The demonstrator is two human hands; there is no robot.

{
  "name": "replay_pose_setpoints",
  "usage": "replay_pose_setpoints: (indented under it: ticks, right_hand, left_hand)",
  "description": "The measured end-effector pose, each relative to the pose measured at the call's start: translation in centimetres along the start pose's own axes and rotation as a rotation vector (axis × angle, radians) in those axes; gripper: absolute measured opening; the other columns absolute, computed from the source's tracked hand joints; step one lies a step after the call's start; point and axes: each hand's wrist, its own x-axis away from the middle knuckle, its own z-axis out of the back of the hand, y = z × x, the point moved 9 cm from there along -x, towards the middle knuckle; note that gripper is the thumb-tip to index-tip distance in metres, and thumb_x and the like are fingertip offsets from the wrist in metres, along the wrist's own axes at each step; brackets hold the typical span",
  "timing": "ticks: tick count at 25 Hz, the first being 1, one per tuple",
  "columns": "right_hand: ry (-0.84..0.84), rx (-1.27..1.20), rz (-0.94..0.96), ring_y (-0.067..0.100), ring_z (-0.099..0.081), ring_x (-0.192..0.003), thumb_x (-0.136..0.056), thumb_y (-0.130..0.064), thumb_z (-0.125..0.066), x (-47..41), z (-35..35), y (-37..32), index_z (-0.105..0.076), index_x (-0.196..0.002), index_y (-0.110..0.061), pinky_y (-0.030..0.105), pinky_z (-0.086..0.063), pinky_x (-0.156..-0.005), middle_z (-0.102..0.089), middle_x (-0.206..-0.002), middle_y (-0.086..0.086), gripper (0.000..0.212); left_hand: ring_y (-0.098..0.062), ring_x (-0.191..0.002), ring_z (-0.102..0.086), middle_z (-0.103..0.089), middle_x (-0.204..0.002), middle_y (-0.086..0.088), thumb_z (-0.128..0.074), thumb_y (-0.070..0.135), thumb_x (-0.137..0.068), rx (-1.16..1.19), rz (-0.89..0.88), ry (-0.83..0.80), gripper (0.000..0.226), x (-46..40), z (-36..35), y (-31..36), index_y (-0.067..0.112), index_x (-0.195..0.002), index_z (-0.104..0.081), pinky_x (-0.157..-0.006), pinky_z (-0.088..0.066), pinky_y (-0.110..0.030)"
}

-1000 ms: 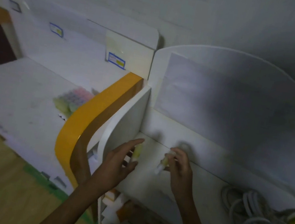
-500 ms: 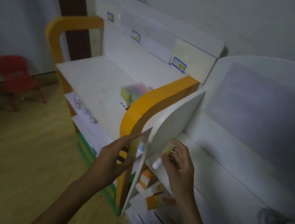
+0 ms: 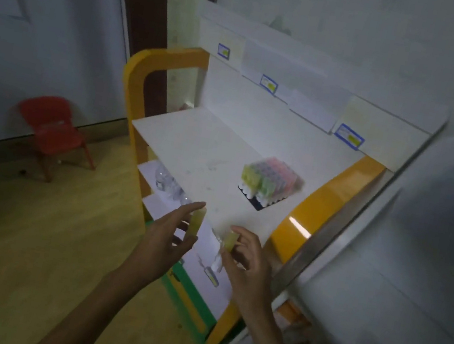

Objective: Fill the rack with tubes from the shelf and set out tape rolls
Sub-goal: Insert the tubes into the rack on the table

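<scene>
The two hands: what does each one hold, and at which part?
The left hand pinches a yellow-capped tube near its cap. The right hand grips another tube around its upper part, clear end pointing down.

- We see a dim, underexposed room with a grey-green cast; the walls read as murky grey.
- The white table [image 3: 202, 149] is the brightest surface, lit softly from above.
- One small glare patch sits on the orange frame [image 3: 332, 202], at its front curve.
- Motion blur smears the whole view; the rack [image 3: 270, 179] shows doubled, ghosted edges, and the labels [image 3: 348, 136] cannot be read.
- The chair [image 3: 51, 128] is soft-edged and hazy.
- Both hands, left [image 3: 168, 240] and right [image 3: 249, 263], look dark and lack detail.
- Wide-angle distortion bends straight lines near the edges, and the corners fall darker.
</scene>
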Motion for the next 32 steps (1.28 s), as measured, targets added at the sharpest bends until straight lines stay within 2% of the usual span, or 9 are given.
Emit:
replay_pose_setpoints:
  ticks: [6,10,13,16,21,25,27,29,32]
  right_hand:
    - [0.214,0.05,-0.126,0.002,-0.064,-0.096,-0.087,-0.006,-0.069,-4.6,-3.6,2.7,-0.059,-0.116,-0.03,0.029,-0.056,-0.082,-0.066,-0.102,-0.023,0.039]
    - [0.342,0.102,-0.142,-0.002,-0.063,-0.096,-0.084,0.0,-0.07,-6.0,-4.0,3.5,-0.058,-0.113,-0.035,0.023,-0.056,-0.079,-0.064,-0.105,-0.023,0.046]
    - [0.44,0.125,-0.162,0.0,-0.064,-0.092,-0.084,0.0,-0.07,-7.4,-3.2,4.5,-0.059,-0.116,-0.025,0.02,-0.055,-0.077,-0.066,-0.103,-0.019,0.042]
    - [0.539,0.119,-0.193,0.001,-0.066,-0.088,-0.084,0.0,-0.069,-9.0,-1.9,6.6,-0.06,-0.118,-0.02,0.021,-0.056,-0.076,-0.067,-0.101,-0.016,0.04]
    - [0.666,0.102,-0.216,-0.009,-0.062,-0.088,-0.086,-0.003,-0.068,-11.4,0.4,9.0,-0.055,-0.112,-0.031,0.008,-0.05,-0.07,-0.062,-0.102,-0.018,0.04]
    - [0.764,0.159,-0.208,-0.007,-0.062,-0.091,-0.086,-0.003,-0.068,-12.7,2.6,10.4,-0.054,-0.109,-0.036,0.009,-0.049,-0.075,-0.063,-0.101,-0.016,0.042]
    - [0.797,0.181,-0.21,-0.01,-0.061,-0.093,-0.086,-0.002,-0.068,-12.9,3.1,10.9,-0.055,-0.111,-0.031,0.008,-0.049,-0.075,-0.061,-0.104,-0.018,0.04]
    - [0.823,0.192,-0.22,-0.006,-0.062,-0.096,-0.086,-0.005,-0.068,-12.5,3.4,11.3,-0.057,-0.115,-0.027,0.012,-0.051,-0.076,-0.06,-0.11,-0.019,0.038]
    - [0.849,0.217,-0.217,0.001,-0.063,-0.098,-0.087,-0.014,-0.068,-11.9,3.8,12.0,-0.057,-0.117,-0.029,0.017,-0.053,-0.079,-0.06,-0.115,-0.017,0.035]
  left_hand:
    - [-0.004,-0.09,-0.06,-0.062,-0.099,0.01,-0.067,0.007,-0.089,0.045,-0.089,-0.121,0.055,-5.1,3.3,-6.0,0.034,-0.133,-0.048,-0.065,-0.057,-0.028]
    - [-0.007,-0.087,-0.061,-0.062,-0.096,0.009,-0.067,0.008,-0.088,0.1,-0.124,-0.198,0.059,-8.4,2.9,-8.7,0.043,-0.13,-0.045,-0.064,-0.058,-0.029]
    - [-0.01,-0.085,-0.061,-0.061,-0.098,0.007,-0.07,0.007,-0.086,0.125,-0.169,-0.262,0.064,-11.6,1.1,-10.1,0.046,-0.129,-0.043,-0.064,-0.058,-0.029]
    - [-0.01,-0.085,-0.059,-0.057,-0.104,0.006,-0.073,0.004,-0.082,0.158,-0.214,-0.285,0.066,-14.9,-1.2,-10.5,0.043,-0.127,-0.046,-0.064,-0.057,-0.028]
    - [-0.006,-0.091,-0.06,-0.055,-0.109,0.009,-0.074,0.006,-0.081,0.204,-0.248,-0.382,0.06,-20.2,-6.4,-10.5,0.037,-0.125,-0.048,-0.071,-0.057,-0.028]
    - [-0.004,-0.096,-0.058,-0.061,-0.116,0.007,-0.074,0.015,-0.083,0.222,-0.37,-0.444,0.047,-22.9,-10.1,-9.2,0.022,-0.126,-0.056,-0.081,-0.053,-0.028]
    - [-0.009,-0.1,-0.057,-0.06,-0.117,0.011,-0.074,0.021,-0.083,0.215,-0.398,-0.462,0.045,-23.8,-11.5,-8.7,0.026,-0.124,-0.056,-0.085,-0.051,-0.031]
    - [-0.012,-0.099,-0.054,-0.058,-0.111,0.015,-0.071,0.024,-0.081,0.225,-0.482,-0.424,0.044,-24.2,-11.9,-7.3,0.032,-0.12,-0.054,-0.085,-0.047,-0.029]
    - [-0.018,-0.096,-0.051,-0.066,-0.103,-0.003,-0.067,0.014,-0.085,0.201,-0.686,-0.344,0.03,-23.9,-12.8,-5.4,0.022,-0.112,-0.056,-0.082,-0.042,-0.028]
